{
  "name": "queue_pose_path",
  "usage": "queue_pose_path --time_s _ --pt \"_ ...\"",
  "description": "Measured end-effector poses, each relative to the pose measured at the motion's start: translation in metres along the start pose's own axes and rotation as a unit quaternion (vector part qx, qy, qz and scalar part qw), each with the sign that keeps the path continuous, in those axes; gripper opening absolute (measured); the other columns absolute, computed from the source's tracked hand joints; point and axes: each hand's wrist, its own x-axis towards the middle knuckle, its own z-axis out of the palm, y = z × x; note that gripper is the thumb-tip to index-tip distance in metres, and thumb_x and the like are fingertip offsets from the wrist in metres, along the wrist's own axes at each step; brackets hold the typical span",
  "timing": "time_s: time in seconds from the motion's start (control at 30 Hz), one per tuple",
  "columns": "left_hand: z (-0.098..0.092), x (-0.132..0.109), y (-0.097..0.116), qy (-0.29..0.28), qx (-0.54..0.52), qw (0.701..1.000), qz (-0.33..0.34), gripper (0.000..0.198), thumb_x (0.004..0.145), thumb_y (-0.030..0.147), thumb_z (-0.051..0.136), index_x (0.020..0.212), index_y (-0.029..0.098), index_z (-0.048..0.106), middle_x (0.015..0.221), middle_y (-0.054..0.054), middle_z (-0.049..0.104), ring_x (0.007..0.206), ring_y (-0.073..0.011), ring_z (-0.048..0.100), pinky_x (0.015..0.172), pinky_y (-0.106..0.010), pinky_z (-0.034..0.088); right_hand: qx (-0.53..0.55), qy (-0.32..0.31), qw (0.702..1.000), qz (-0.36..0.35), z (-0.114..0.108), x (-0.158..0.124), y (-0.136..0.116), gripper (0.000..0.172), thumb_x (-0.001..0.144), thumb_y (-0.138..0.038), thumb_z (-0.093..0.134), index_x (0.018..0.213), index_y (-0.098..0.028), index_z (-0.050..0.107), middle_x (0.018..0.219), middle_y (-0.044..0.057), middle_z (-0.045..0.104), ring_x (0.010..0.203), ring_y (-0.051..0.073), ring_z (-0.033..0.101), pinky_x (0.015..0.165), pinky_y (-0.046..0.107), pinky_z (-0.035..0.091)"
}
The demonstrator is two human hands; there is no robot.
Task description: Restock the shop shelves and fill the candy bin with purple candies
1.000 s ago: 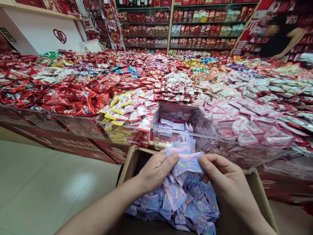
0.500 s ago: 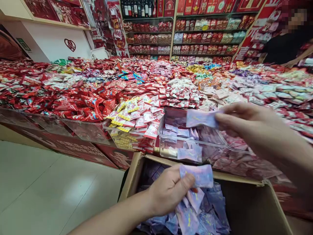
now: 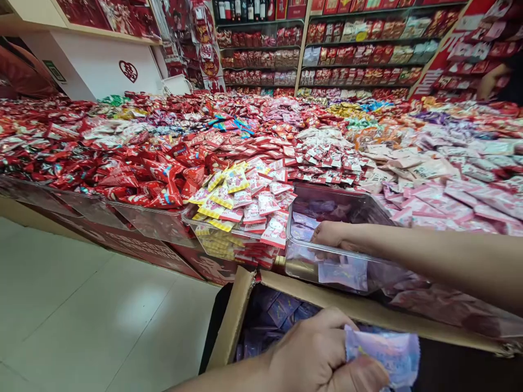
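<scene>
My left hand (image 3: 327,354) is closed over the cardboard box (image 3: 347,294), pinching a small purple wrapped candy packet (image 3: 386,354) between thumb and fingers. More purple packets (image 3: 281,310) lie inside the box. Reaching in from the right, my right hand (image 3: 329,235) is down in a clear plastic bin (image 3: 359,198), its fingers curled among a few purple packets (image 3: 302,226). Its fingertips are partly hidden, so what they hold cannot be made out. One purple packet (image 3: 343,272) shows through the bin's front wall.
Left of the bin, yellow and white-pink packets (image 3: 245,196) overfill another bin. Red packets (image 3: 155,174) lie further left, pink ones (image 3: 461,201) to the right. Stocked shelves (image 3: 359,54) stand behind. A person's arm (image 3: 490,81) shows at the far right. Tiled floor (image 3: 81,294) lies at left.
My right hand has gone from above the bin, where it held a purple packet, down into it. My left hand, still with a packet, sits lower and further right in view. The camera has shifted.
</scene>
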Motion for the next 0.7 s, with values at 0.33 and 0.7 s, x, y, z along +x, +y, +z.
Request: queue_pose_path --time_s 0.33,0.7 --pt "0.001 -0.003 -0.003 -0.008 0.007 1.000 0.004 0.038 0.090 0.042 0.034 0.076 0.015 0.057 0.085 -0.006 0.055 0.084 -0.0134 0.055 0.072 -0.017 0.044 -0.224 0.063 0.972 0.008 -0.002 0.016 0.004 0.014 0.068 -0.024 0.065 0.075 -0.012 0.064 0.070 0.009 0.066 0.062 0.019 0.063 0.050 0.025 0.045" --pt "0.003 -0.003 0.000 -0.014 0.017 1.000 -0.020 0.040 0.088 0.044 0.036 0.071 0.014 0.057 0.081 -0.006 0.055 0.074 -0.0128 0.055 0.065 -0.018 0.044 -0.356 0.007 0.920 -0.162 -0.004 0.002 -0.001 0.018 0.068 -0.033 0.065 0.076 -0.018 0.065 0.067 0.003 0.066 0.067 0.017 0.062 0.055 0.022 0.041"
